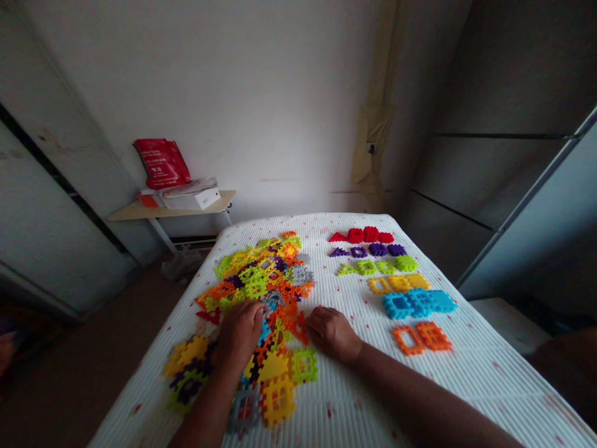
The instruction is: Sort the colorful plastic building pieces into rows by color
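The left hand [240,333] is pressed down into a heap of snap-together plastic pieces [261,292], fingers curled over them. Can't tell if it's gripping a piece or only touching them. The right hand [333,334] rests on a white ribbed bed cover [373,398] at the heap's 3 o'clock edge, fingers loose and slightly bent, nothing held, just beside an orange piece [300,328].

Heap is mixed colours and lies left of the cover's middle, running from under the left hand up toward 12 o'clock. More pieces spread around the left wrist.

At about 2 o'clock from the right hand, sorted rows lie apart from the heap, far to near: red pieces [361,236], purple pieces [368,251], green pieces [375,267], yellow pieces [398,284], blue pieces [415,303], orange pieces [422,338].

Past the cover at 11 o'clock is a small shelf [133,213] by the wall [280,106], holding a white box [191,199], with a red bag [161,163] propped behind it.
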Available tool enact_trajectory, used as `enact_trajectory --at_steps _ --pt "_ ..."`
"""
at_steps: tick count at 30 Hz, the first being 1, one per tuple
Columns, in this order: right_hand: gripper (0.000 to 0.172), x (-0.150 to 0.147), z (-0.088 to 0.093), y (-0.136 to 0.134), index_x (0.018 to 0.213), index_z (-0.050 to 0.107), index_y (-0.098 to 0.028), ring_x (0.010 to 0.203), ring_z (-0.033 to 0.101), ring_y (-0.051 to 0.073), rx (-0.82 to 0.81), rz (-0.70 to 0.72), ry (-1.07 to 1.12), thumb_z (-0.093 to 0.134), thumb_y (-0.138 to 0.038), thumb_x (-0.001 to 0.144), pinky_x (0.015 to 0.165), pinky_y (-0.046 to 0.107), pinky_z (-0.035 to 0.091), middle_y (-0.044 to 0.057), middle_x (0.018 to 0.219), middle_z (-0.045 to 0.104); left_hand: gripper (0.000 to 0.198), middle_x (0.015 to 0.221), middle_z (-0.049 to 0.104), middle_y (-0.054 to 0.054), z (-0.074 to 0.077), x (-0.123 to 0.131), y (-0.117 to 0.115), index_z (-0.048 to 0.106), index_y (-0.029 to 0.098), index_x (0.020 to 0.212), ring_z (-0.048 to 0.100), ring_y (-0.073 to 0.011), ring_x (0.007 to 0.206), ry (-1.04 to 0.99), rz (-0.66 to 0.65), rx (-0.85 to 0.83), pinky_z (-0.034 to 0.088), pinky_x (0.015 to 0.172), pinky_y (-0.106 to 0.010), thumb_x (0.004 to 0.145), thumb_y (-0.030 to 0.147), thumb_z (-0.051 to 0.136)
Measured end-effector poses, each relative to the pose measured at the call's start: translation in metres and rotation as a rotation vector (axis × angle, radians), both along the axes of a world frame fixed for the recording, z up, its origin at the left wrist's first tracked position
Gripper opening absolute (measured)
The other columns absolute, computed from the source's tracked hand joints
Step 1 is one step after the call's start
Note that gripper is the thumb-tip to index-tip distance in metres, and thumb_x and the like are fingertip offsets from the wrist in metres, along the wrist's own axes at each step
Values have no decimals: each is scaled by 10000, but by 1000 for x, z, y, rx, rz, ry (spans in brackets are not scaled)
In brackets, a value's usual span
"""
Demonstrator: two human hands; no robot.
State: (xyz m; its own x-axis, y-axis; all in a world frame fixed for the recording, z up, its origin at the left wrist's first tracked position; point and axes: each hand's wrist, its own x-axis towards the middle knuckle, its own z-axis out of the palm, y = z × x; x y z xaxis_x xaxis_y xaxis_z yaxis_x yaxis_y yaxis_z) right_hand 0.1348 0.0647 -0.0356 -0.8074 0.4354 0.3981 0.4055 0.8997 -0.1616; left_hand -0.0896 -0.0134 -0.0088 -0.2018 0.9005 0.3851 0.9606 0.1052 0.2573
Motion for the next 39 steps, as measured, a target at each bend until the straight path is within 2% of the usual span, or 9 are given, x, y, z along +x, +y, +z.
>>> enact_trajectory --at_steps 11,18,24,27,30,35,39 --pt "174 0 12 11 792 630 -174 692 582 122 -182 28 46 474 -100 819 620 203 405 31 773 638 324 934 691 -68 4 2 0 660 183 886 609 -214 901 -27 -8 -24 452 842 -349 878 263 346" --pt "253 -8 18 67 896 667 -179 808 633 154 -257 -272 210 472 -70 778 743 230 456 56 888 688 265 961 678 -71 0 2 -1 644 189 911 595 -239 916 -43 -8 -15 449 841 -377 810 400 521" --pt "343 -26 17 102 1053 636 -151 797 627 154 -267 -369 212 484 -64 758 751 244 464 88 1017 666 207 950 677 -61 -1 2 -1 644 203 889 597 -226 911 -70 -9 5 458 839 -370 798 340 519" --pt "340 -40 14 104 1116 609 -165 904 604 171 -257 -346 189 503 -123 796 809 259 449 90 1097 641 204 971 673 -60 -1 2 -2 647 207 902 597 -221 928 -84 -23 15 458 855 -368 804 319 507" --pt "308 -52 10 96 1083 626 -191 1006 557 203 -239 -267 140 581 -190 779 880 290 417 75 1114 640 196 995 667 -55 -4 1 -1 646 218 911 598 -213 937 -83 -34 22 460 864 -361 814 309 503" --pt "266 -55 6 79 1049 636 -195 971 558 206 -220 -188 94 595 -210 787 872 304 414 68 1052 662 200 1046 653 -71 -7 0 -1 649 209 914 590 -225 975 -70 -21 51 457 887 -376 822 301 497" --pt "227 -49 11 78 1036 639 -197 955 578 178 -220 -162 84 564 -206 822 861 262 421 45 1014 675 193 1028 659 -72 -5 1 -1 654 207 899 597 -226 963 -71 -29 55 465 879 -377 818 298 505"
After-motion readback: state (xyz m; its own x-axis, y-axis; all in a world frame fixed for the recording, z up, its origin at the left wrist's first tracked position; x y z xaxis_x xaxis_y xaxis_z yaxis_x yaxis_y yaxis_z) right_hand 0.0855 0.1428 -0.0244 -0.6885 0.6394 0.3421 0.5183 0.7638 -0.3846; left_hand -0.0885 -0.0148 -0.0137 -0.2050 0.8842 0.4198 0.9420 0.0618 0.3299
